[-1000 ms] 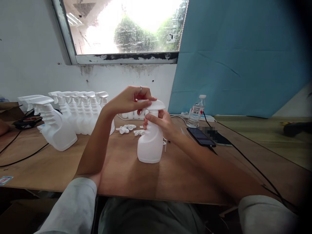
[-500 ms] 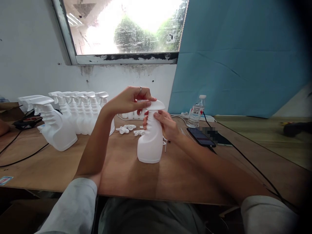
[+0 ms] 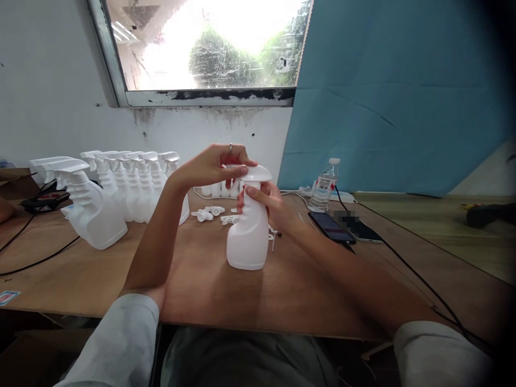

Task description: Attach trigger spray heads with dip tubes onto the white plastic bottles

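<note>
A white spray bottle (image 3: 248,242) stands upright on the table in front of me. My left hand (image 3: 226,164), with a ring on one finger, is closed on its white trigger spray head (image 3: 259,173), thumb in front and fingers over the top. Around the bottle's neck, just under the head, my right hand (image 3: 274,203) is wrapped, its thumb across the front. The trigger itself is mostly hidden behind my left fingers. Loose white sprayer parts (image 3: 207,213) lie on the table behind the bottle.
Several white spray bottles with heads (image 3: 133,183) stand in a group at the left, with another (image 3: 97,215) nearer me. To the right are a clear water bottle (image 3: 324,185), a phone (image 3: 331,227) and black cables. A wall and window (image 3: 209,54) close off the back.
My right thumb has shifted left across the bottle's neck. The spray head is turned slightly. The bottle's base and my left hand stay almost in place.
</note>
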The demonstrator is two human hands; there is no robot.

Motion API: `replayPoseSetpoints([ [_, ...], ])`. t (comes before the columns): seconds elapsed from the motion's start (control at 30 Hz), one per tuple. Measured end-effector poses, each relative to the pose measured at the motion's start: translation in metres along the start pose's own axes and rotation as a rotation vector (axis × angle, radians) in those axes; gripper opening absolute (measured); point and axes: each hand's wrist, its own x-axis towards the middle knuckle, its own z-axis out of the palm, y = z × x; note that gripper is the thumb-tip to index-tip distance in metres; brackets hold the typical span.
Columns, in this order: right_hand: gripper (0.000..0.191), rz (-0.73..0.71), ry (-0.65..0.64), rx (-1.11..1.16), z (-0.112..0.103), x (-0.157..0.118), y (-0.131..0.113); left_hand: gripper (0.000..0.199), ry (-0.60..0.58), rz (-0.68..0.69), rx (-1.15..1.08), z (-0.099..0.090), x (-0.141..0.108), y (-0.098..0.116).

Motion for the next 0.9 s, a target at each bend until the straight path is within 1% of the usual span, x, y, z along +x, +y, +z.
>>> replayPoseSetpoints([
  [0.07, 0.032, 0.049, -0.033, 0.034, -0.003, 0.002, -0.002, 0.030, 0.005, 0.019, -0.034, 0.001, 0.002, -0.008],
  [0.17, 0.033, 0.141, -0.095, 0.033, -0.008, 0.006, -0.005, 0.044, 0.035, 0.045, -0.157, 0.007, 0.004, -0.026],
  [0.27, 0.033, 0.220, -0.147, -0.031, -0.010, 0.008, -0.008, 0.057, 0.164, 0.008, -0.409, 0.023, -0.002, -0.050],
  [0.33, 0.037, 0.251, -0.157, -0.045, -0.010, 0.008, -0.009, 0.060, 0.229, -0.066, -0.581, 0.040, -0.014, -0.068],
  [0.37, 0.039, 0.261, -0.157, -0.048, -0.010, 0.008, -0.010, 0.059, 0.228, -0.113, -0.634, 0.049, -0.022, -0.077],
  [0.43, 0.040, 0.264, -0.153, -0.083, -0.009, 0.007, -0.011, 0.055, 0.193, -0.200, -0.673, 0.069, -0.042, -0.093],
  [0.5, 0.039, 0.247, -0.152, -0.129, -0.008, 0.006, -0.012, 0.051, 0.154, -0.278, -0.649, 0.087, -0.063, -0.102],
  [0.6, 0.038, 0.242, -0.166, -0.150, -0.007, 0.003, -0.013, 0.051, 0.027, -0.303, -0.606, 0.106, -0.086, -0.102],
  [0.67, 0.038, 0.243, -0.149, -0.165, -0.005, 0.002, -0.014, 0.054, -0.032, -0.287, -0.527, 0.113, -0.092, -0.094],
  [0.73, 0.037, 0.233, -0.124, -0.200, -0.002, 0.001, -0.015, 0.057, -0.024, -0.274, -0.430, 0.116, -0.093, -0.085],
  [0.8, 0.040, 0.230, -0.134, -0.217, -0.001, 0.000, -0.015, 0.053, 0.000, -0.278, -0.354, 0.116, -0.094, -0.076],
  [0.9, 0.051, 0.225, -0.178, -0.276, -0.003, -0.004, -0.010, 0.048, 0.012, -0.330, -0.213, 0.109, -0.105, -0.065],
])
